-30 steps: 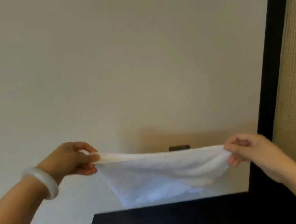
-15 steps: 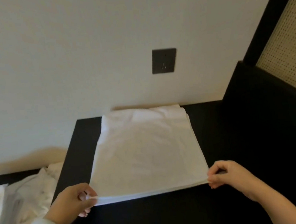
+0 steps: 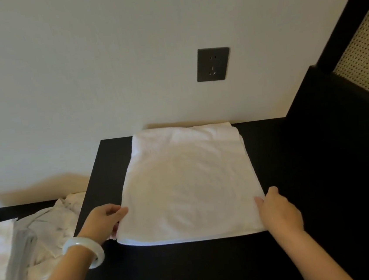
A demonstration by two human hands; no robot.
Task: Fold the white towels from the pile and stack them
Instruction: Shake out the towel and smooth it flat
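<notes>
The towel (image 3: 190,184), airborne a second ago, now lies flat on the counter (image 3: 192,266), ready to fold. Fingers of the left hand (image 3: 103,221) pinch its near corner; the right hand (image 3: 278,214) has an unclear hold.

towel pile (image 3: 45,236) cut off by left edge; folds blurred

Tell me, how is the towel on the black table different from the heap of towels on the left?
The towel lies flat and smooth on the table; the heap is crumpled and creased. The left hand and right hand hold the towel's near corners; nothing touches the heap. Both are white.
</notes>
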